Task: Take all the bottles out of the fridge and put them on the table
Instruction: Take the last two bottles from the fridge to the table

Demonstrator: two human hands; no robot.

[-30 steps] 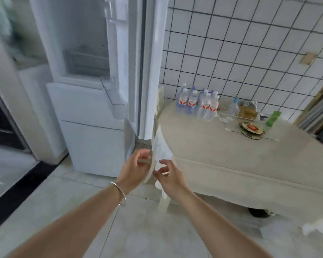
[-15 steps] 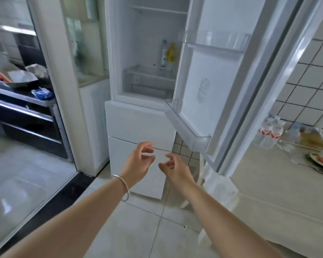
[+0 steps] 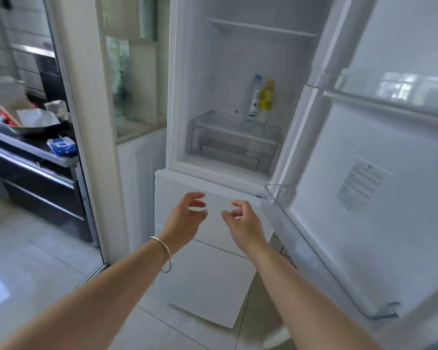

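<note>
The white fridge (image 3: 213, 180) stands with its upper door (image 3: 379, 173) swung wide to the right. Deep inside, on the shelf above the clear drawer (image 3: 234, 137), two bottles stand side by side: a clear one with a blue cap (image 3: 254, 98) and a yellow one (image 3: 266, 99) to its right. My left hand (image 3: 185, 219) and my right hand (image 3: 243, 222) hover close together in front of the lower fridge drawers, fingers loosely curled, holding nothing. Both hands are well below and short of the bottles. The table is out of view.
A white pillar (image 3: 89, 122) flanks the fridge on the left. Beyond it a dark kitchen counter (image 3: 33, 157) carries a pan, papers and a blue packet (image 3: 61, 146). The open door's bottom shelf (image 3: 314, 248) juts out beside my right forearm. Pale tiled floor (image 3: 31, 248) lies below.
My view has swung left from the table with its bottles to the open fridge interior. Both empty hands have risen slightly and moved toward the fridge front.
</note>
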